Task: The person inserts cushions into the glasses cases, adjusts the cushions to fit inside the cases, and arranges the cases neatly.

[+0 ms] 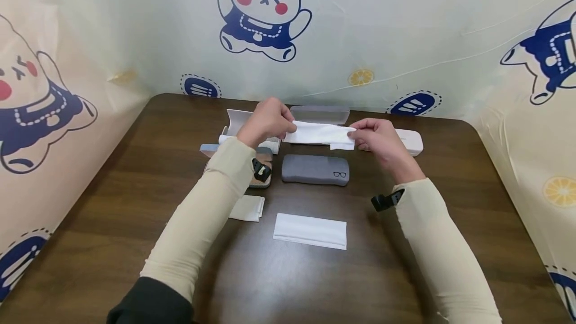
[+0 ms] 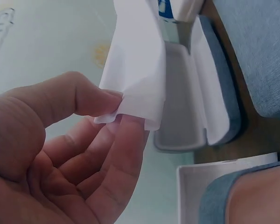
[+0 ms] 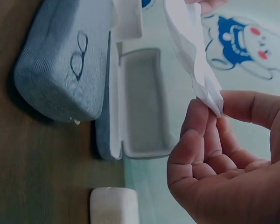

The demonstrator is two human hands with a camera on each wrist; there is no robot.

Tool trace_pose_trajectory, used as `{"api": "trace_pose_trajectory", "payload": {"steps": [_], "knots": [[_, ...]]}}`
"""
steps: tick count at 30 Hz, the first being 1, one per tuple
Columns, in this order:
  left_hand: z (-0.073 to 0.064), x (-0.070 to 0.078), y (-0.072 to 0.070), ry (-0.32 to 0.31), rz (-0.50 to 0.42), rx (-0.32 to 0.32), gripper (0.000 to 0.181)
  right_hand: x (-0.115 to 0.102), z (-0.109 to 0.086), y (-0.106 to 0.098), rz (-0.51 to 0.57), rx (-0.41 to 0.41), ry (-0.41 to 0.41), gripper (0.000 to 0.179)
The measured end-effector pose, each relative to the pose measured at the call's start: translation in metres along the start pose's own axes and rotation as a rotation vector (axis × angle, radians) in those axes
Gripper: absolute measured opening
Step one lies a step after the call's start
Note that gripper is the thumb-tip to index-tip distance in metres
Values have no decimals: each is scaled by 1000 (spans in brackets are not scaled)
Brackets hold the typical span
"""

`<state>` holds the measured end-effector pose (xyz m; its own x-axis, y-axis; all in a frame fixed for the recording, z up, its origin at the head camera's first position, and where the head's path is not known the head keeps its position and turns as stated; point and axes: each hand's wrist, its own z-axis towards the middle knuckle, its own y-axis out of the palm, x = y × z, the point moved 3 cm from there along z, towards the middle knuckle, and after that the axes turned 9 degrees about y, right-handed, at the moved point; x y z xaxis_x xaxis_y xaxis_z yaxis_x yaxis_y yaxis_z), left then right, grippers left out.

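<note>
A folded white cloth point(image 1: 315, 133) is stretched between both hands near the back of the table. My left hand point(image 1: 267, 121) pinches its left end between thumb and fingers, as the left wrist view also shows. At the other end, my right hand point(image 1: 380, 141) pinches a corner with thumb and fingertips. Behind and below the cloth stands an open glasses case point(image 2: 184, 102) with a pale lining, partly hidden by the cloth in the head view. Just in front of it lies a closed grey-blue glasses case point(image 1: 315, 170) with a spectacles drawing.
A second folded white cloth point(image 1: 310, 231) lies nearer the front. Left of it, another folded cloth point(image 1: 249, 208) is partly covered by the left arm. An open white case point(image 1: 237, 121) and an open blue-edged case point(image 1: 265, 156) stand at left, a white case point(image 1: 411, 142) at right.
</note>
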<state>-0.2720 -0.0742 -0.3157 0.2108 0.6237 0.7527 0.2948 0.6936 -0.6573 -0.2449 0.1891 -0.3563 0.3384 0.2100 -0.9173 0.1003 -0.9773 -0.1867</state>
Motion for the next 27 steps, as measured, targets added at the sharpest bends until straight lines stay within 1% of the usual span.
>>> {"api": "trace_pose_trajectory", "payload": {"steps": [2,5,7,9,12,14,17,20,24,27], "knots": [[8,-2,2,0,3,18,11,0,9,0,-2,30,18,22],[18,-6,7,-19,48,45,16,2,21,1,-13,65,30,23],[24,-9,11,-38,97,61,21,4,28,2,-26,82,37,24],[30,-11,15,-52,175,73,28,6,34,3,-42,108,42,24],[37,-14,20,-78,245,83,35,10,40,5,-81,150,45,24],[41,-14,22,-87,277,94,35,11,44,7,-108,180,47,24],[45,-17,26,-111,283,93,27,14,49,9,-170,220,48,21],[46,-18,31,-124,290,94,20,17,54,12,-238,283,13,18],[49,-19,37,-133,309,105,19,17,60,17,-311,363,-61,16],[53,-20,40,-141,334,112,20,15,62,18,-357,384,-90,17]]}}
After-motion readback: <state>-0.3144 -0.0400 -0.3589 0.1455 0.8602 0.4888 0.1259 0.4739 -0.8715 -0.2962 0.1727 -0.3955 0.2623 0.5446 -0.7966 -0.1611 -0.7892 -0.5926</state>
